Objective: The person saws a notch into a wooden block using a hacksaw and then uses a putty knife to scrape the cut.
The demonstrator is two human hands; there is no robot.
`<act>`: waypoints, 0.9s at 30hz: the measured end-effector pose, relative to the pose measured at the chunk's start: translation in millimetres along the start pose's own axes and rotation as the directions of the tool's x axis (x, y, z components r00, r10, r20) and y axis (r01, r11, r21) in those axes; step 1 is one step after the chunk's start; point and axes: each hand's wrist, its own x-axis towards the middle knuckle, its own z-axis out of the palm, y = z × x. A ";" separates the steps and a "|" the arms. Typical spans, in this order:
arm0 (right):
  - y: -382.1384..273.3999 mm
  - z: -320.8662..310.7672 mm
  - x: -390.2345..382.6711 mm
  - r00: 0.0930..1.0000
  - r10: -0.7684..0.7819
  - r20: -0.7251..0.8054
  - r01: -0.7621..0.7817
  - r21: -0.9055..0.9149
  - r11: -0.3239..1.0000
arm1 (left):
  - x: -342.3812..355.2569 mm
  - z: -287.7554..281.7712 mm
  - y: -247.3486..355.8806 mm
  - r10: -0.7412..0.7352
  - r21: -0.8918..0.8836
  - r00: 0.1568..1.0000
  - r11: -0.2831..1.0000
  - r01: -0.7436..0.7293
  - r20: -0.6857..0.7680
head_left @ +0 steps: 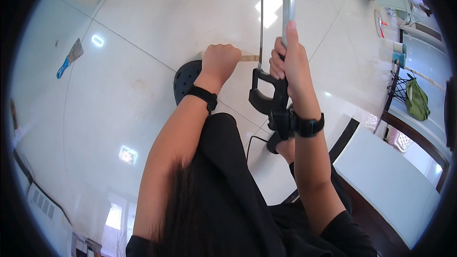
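Note:
My left hand [221,64] is closed over a pale wooden strip [248,58], just above a dark perforated clog [185,76]. The strip's right part shows beside my knuckles. My right hand [290,66] grips a hacksaw [261,96] with a silver frame and black handle, its thumb lying along the metal bar. The thin blade runs up past the strip's right end, toward the top of the view; whether it touches the wood I cannot tell. A black watch sits on each wrist.
A putty knife [70,58] lies on the tiled floor at left. A white table [385,181] is close at lower right. Along the right stand containers [399,58] and a green bag [416,97]; a white appliance [43,204] is at lower left.

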 end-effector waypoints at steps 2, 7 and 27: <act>-0.5 7.7 12.8 1.000 0.009 0.011 -0.009 -0.011 1.000 | -0.1 -4.1 2.0 -0.014 0.011 0.999 1.000 0.013 0.036; -1.3 16.5 22.9 1.000 0.025 0.016 -0.024 -0.052 0.998 | -1.8 -8.7 3.9 -0.037 0.021 0.997 0.999 0.035 0.063; 15.4 13.9 17.8 0.996 0.090 0.000 -0.090 -0.022 0.996 | -3.4 -5.5 6.5 -0.045 0.036 0.998 0.998 0.044 0.041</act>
